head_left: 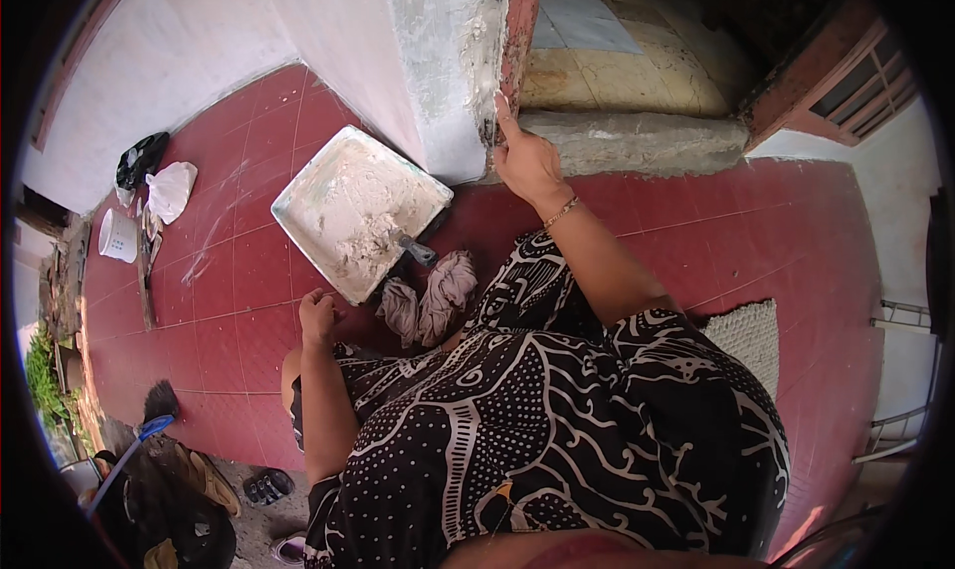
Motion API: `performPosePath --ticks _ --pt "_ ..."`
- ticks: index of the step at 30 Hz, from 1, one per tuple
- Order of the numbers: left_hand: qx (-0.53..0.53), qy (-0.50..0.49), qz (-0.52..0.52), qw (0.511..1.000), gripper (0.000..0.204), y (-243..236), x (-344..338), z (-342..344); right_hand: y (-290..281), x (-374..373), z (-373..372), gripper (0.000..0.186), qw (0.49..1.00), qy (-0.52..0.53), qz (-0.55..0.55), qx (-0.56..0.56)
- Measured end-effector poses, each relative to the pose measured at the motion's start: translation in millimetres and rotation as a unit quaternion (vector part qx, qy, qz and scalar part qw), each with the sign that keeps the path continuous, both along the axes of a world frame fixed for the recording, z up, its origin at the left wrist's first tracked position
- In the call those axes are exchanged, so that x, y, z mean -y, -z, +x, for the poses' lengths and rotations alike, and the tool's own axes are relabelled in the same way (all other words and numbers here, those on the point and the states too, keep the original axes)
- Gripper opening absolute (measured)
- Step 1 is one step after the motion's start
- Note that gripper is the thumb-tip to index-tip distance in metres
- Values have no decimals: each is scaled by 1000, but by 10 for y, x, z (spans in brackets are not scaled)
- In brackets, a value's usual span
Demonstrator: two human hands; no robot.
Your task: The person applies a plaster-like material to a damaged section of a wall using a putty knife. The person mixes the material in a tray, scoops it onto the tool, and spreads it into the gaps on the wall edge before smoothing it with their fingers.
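My right hand (pixel 532 166) reaches up to the wall's rough edge beside the door frame (pixel 519 37). Its index finger is stretched out against the grey, patchy plaster (pixel 479 47), the other fingers are curled, and I see nothing held in it. My left hand (pixel 318 318) hovers by the near corner of a white tray, fingers loosely bent and apart, holding nothing. Whitish paste is spread over the tray (pixel 290 203). A putty knife (pixel 418 251) rests in the paste with its dark handle over the tray's right edge. A crumpled greyish-pink cloth (pixel 448 288) lies next to it.
Red tiles (pixel 239 340) cover the floor. To the left are a white tub (pixel 118 236), a white plastic bag (pixel 171 191), a black bag (pixel 142 159) and a wooden strip (pixel 147 281). A raised concrete sill (pixel 637 143) runs across the doorway. A woven mat (pixel 748 342) lies at my right.
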State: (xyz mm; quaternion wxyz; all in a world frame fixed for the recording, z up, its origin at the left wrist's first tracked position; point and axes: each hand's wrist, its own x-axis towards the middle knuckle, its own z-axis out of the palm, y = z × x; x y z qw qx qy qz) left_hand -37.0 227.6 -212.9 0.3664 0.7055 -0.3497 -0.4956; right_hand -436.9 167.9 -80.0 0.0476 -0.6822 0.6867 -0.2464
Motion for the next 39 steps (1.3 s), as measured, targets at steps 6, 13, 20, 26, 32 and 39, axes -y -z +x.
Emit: performPosePath --ticks 6,13,20,26,32,39 --pt "-1 -13 -8 1000 47 -3 22 -15 -37 492 91 77 997 61 44 -22" --pt "-12 -8 -17 1000 47 22 34 -13 514 309 46 73 995 43 81 -30" --pt "-10 8 -20 1000 46 -71 -5 -84 89 -33 22 68 994 -30 101 -37" --pt "-26 -1 -31 999 46 26 11 -8 -467 318 255 75 999 28 -20 -20" --pt "-33 -2 -33 999 44 -17 11 -34 175 308 255 76 998 35 37 -25" --pt "-25 2 -23 999 46 5 10 -13 -44 111 253 77 1000 18 -9 6"
